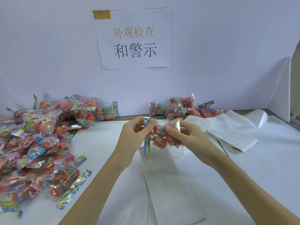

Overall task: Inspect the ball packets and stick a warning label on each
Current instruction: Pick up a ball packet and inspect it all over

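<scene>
Ball packet (pixel 159 137) sits lifted off the white table (pixel 243 184) between both hands, held up in front of the person rather than lying flat, which to my eye lets the clear film and the red balls inside be looked over from close up. The left hand (pixel 132 137) pinches the colourful header card (pixel 147 135) along the packet's left edge, thumb and fingers curled round it, so the bag hangs steady from its stiffest part. The right hand (pixel 183 134) grips the bag's right side, fingers curled into the crinkled film; a pale patch (pixel 174 125) near its fingertips may be a label being pressed on, though I cannot tell for sure. Directly beneath the hands lies a long white backing strip (pixel 167 184), probably the label sheet, kept within easy reach. More white sheets (pixel 230 133) lie folded to the right. A big heap of packets (pixel 37 143) spreads over the left of the table, while a smaller cluster (pixel 186 109) rests against the back wall on the right; I would guess one is waiting stock and the other finished work. A paper sign (pixel 133 38) with Chinese characters is taped to the wall above
</scene>
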The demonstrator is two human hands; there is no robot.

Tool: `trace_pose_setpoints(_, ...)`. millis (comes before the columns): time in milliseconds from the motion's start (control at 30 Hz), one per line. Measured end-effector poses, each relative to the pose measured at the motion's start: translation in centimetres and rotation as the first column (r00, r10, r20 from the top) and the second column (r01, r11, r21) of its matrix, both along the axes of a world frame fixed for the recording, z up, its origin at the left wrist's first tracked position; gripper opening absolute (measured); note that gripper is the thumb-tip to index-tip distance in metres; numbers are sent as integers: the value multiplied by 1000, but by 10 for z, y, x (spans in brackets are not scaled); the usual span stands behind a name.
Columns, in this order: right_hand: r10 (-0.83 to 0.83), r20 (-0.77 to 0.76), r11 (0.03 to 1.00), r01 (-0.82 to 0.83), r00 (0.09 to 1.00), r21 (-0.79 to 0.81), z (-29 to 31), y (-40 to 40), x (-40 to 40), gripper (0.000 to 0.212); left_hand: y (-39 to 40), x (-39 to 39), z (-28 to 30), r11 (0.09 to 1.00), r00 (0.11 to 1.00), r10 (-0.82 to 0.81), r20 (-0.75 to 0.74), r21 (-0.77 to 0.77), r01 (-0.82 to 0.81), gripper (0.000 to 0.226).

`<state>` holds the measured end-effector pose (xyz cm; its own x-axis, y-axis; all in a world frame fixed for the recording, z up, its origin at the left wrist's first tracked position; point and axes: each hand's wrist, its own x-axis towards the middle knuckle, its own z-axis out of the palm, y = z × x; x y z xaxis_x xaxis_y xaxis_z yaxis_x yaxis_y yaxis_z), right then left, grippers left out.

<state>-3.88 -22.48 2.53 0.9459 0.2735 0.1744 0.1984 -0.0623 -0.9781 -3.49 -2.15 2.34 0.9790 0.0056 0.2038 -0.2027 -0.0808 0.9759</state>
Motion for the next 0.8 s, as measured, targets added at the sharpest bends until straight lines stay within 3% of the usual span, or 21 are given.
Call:
trace_pose_setpoints(133,-81,37,993,83,996,-81,-3,2,2,51,-3,1,-2,998,998,60,14,-31,-60,17)
trace_pose_setpoints(233,-150,80,988,153,985,-34,-6,3,3,46,-2,2,-1,990,997,79,11,-119,-77,14)
trace_pose_setpoints(367,-154,21,981,150,988,122,-4,10,1,47,-7,1,-1,965,993,106,-61,-235,-117,18)
trace_pose_setpoints(467,-116,-21,987,118,993,112,-3,11,1,51,-7,1,-3,959,985,166,-48,-225,-173,22)
trace_pose_setpoints(567,-28,-45,995,32,999,99,-3,6,2,35,-1,3,-3,946,978,206,-21,-252,-205,26)
trace_pose_setpoints(700,-26,-119,974,51,993,220,-1,3,4,35,2,5,-2,968,985,175,0,-182,-172,15)
trace_pose_setpoints(800,-46,-84,970,65,995,236,0,0,6,24,3,3,-1,988,983,151,106,-43,-147,14)
